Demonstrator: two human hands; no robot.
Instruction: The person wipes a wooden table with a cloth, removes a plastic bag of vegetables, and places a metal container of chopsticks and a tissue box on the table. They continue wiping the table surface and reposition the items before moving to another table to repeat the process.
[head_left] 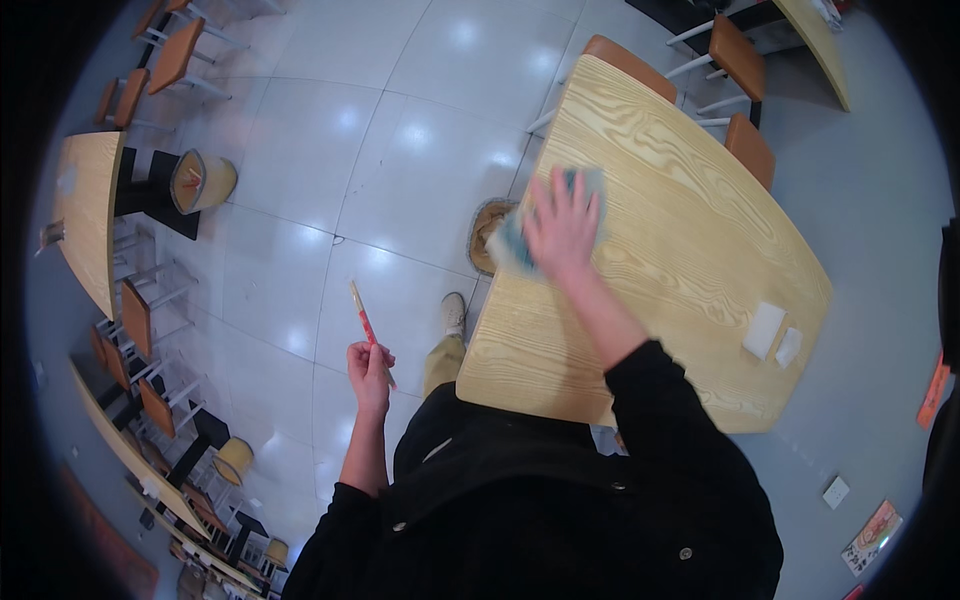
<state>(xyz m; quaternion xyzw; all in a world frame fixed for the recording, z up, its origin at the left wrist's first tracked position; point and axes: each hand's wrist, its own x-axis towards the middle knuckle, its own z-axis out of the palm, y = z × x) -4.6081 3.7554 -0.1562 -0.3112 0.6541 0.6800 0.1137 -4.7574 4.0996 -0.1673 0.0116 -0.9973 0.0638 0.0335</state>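
My right hand (pixel 565 228) lies spread on a blue-green and whitish cloth (pixel 513 243), pressing it to the wooden table (pixel 680 250) near its left edge. Part of the cloth hangs past that edge, and its outline is a little blurred. Away to the left, over the floor, my left hand (pixel 371 364) is closed around a slim pair of wrapped chopsticks (pixel 361 312), pale at the tip with a red sleeve. They point up and slightly left, with the lower end showing below my fingers.
Below the table's left edge stands a waste bin (pixel 480 262) with a brown lining. A white box (pixel 764 331) and a crumpled white piece (pixel 788 347) sit at the table's right end. Brown stools (pixel 738 60) stand beyond. Another bin (pixel 205 182) is beside the left table (pixel 92 205).
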